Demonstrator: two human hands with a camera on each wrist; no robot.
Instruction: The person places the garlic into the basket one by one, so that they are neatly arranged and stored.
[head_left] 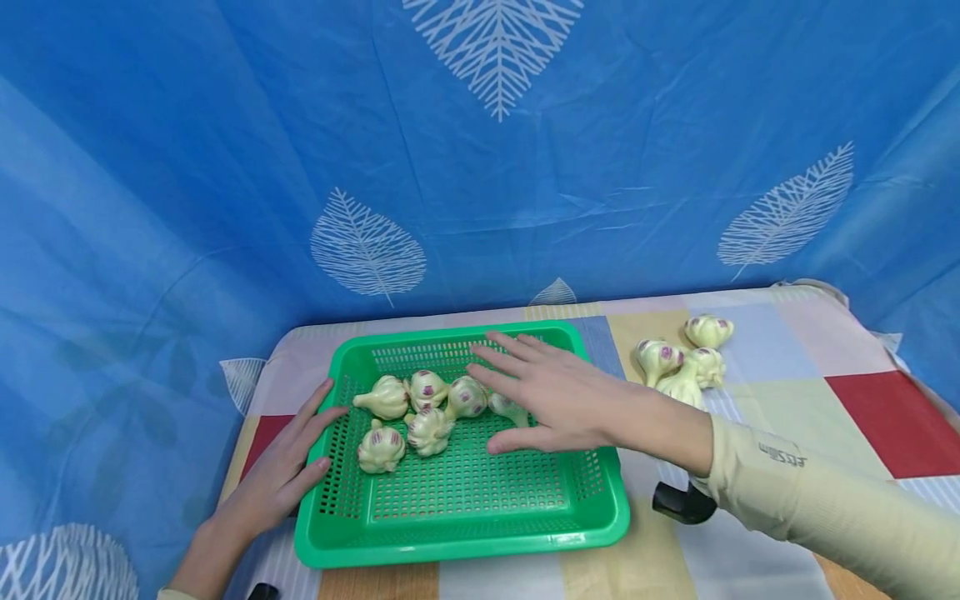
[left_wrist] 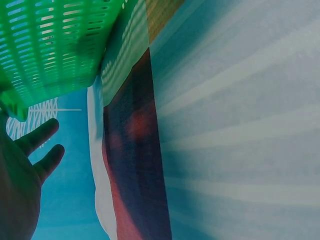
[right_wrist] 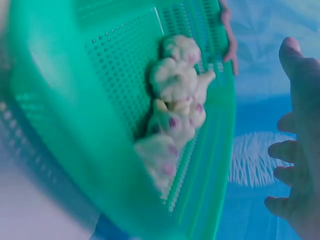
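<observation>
Garlic bulbs in the basket: six could be counted [head_left: 429,432], five grouped in the left and middle part and a sixth beside the right hand.
Garlic bulbs on the cloth: four seemed to lie clustered [head_left: 708,331] right of the basket.
Basket: one, green and perforated [head_left: 465,550], sitting on one checked tablecloth [head_left: 795,408].
Left hand: at the basket's left rim [head_left: 281,467], fingers spread and nearly straight, fingertips reaching over the edge; it gripped no bulb, and how firmly it touched the rim could not be told.
Right hand: palm down above the basket's right part [head_left: 543,392], fingers extended, thumb apart, holding nothing.
Partly hidden: the sixth bulb, under the right hand; the nearest bulb of the cluster, behind the right wrist.
Cut off or unclear: a black object below the right wrist [head_left: 684,502] was partly covered by the sleeve [head_left: 840,500]; the right wrist view was blurred.
Edges: bare wood [head_left: 375,583] showed just in front of the basket; a blue curtain [head_left: 525,208] rose behind the table.
Open room: the basket's front floor lay bare, and a strip of cloth separated basket from cluster.
</observation>
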